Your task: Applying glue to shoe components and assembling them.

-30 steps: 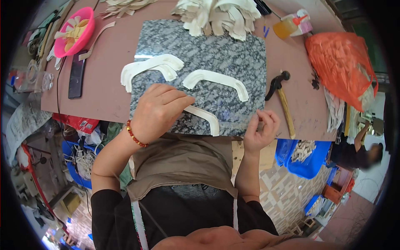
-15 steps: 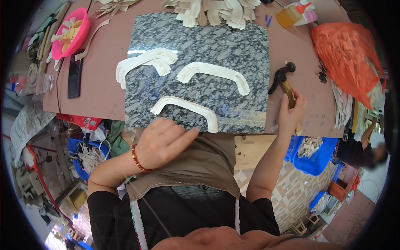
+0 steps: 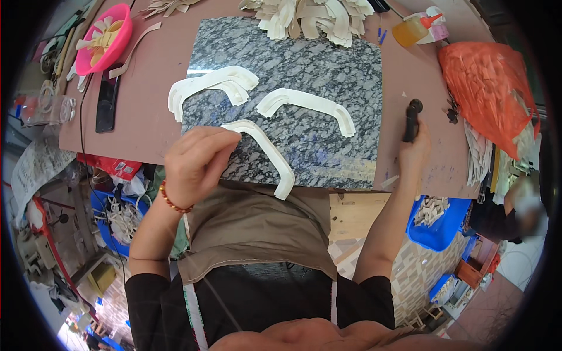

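Note:
A curved white strip, with folded-looking edges, slants over the near part of a speckled grey stone slab. My left hand is closed in a pinch on its left end, which the fingers partly hide. Its other end reaches the slab's front edge. Right of the slab, my right hand grips a hammer with its dark head raised toward the far side; the handle is mostly hidden. Another curved strip lies alone farther up the slab. Beside it, several similar strips are stacked, overhanging the left edge.
Pale cut pieces are heaped at the slab's far edge. A pink bowl and a black phone are at left. At right are a glue bottle and a red plastic bag. A blue bin stands below.
My left hand has moved left and taken the near strip's left end; the strip has swung to a steeper slant. My right hand has lifted the hammer off the table.

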`<state>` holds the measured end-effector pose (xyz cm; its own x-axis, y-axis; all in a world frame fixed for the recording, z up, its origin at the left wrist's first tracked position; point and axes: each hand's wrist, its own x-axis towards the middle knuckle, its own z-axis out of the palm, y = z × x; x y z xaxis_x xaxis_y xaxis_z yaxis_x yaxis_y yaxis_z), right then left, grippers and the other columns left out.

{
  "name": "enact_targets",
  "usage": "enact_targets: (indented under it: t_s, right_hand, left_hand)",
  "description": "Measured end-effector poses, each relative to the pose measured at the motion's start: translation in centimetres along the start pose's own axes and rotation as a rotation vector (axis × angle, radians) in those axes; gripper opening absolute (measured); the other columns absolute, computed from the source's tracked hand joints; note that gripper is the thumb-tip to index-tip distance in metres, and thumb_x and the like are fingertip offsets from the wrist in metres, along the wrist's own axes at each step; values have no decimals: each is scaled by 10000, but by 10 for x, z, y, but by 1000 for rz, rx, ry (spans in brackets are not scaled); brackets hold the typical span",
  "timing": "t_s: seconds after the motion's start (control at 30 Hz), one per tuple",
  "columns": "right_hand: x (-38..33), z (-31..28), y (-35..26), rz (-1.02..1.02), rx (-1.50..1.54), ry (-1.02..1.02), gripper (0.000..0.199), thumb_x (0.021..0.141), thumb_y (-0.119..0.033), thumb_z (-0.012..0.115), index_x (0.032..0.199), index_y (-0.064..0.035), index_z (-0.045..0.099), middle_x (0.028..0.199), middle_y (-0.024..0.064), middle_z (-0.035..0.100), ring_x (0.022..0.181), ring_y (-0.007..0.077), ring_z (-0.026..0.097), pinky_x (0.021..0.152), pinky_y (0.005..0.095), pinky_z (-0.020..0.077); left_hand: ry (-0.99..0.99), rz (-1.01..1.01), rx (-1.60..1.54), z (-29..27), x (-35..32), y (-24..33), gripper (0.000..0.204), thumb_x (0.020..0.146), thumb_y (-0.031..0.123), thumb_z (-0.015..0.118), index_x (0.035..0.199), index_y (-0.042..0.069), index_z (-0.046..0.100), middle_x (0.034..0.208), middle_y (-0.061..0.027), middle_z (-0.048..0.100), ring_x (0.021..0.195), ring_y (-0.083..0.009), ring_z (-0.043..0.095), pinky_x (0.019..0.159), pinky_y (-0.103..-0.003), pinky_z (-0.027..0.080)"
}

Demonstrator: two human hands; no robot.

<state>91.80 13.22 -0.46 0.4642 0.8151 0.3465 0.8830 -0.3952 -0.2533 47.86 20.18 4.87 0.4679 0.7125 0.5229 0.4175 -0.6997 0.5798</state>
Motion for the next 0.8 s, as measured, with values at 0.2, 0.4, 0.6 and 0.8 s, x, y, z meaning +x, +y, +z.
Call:
enact_targets:
  t_s: [0.2,0.4,0.6,0.8]
  right_hand:
    - [-34,-61,-27,333,421,-30,239,958,-231,741,962,0,683,777,24,620,727,142,567,690,311,459]
    - [-80,-82,-51,334,688,-89,197,969,-176,724,1051,-9,659,810,-28,545,705,64,458,625,233,368]
    - [-85,-87,-78,331,950,-123,170,1006,-157,678,1050,2,638,872,1,616,739,67,539,677,228,451]
    - [-87,-96,-89,196,941,-337,167,980,-71,674,1122,15,658,877,12,641,768,79,554,710,227,458]
  left_hand:
    - [-138,-32,34,-9,23,22,269,780,6,783,1040,58,733,783,-71,676,695,-248,663,617,-357,523]
    - [-214,-56,433,3,6,-12,308,817,-1,742,1107,100,750,689,-66,587,626,-262,601,568,-388,473]
    - [-1,-8,-7,-17,24,-8,237,781,-56,749,998,39,747,795,-96,676,728,-260,673,650,-352,526]
    - [-381,125,-227,-11,63,30,205,849,-85,654,1022,10,708,922,-138,700,844,-301,699,733,-348,551]
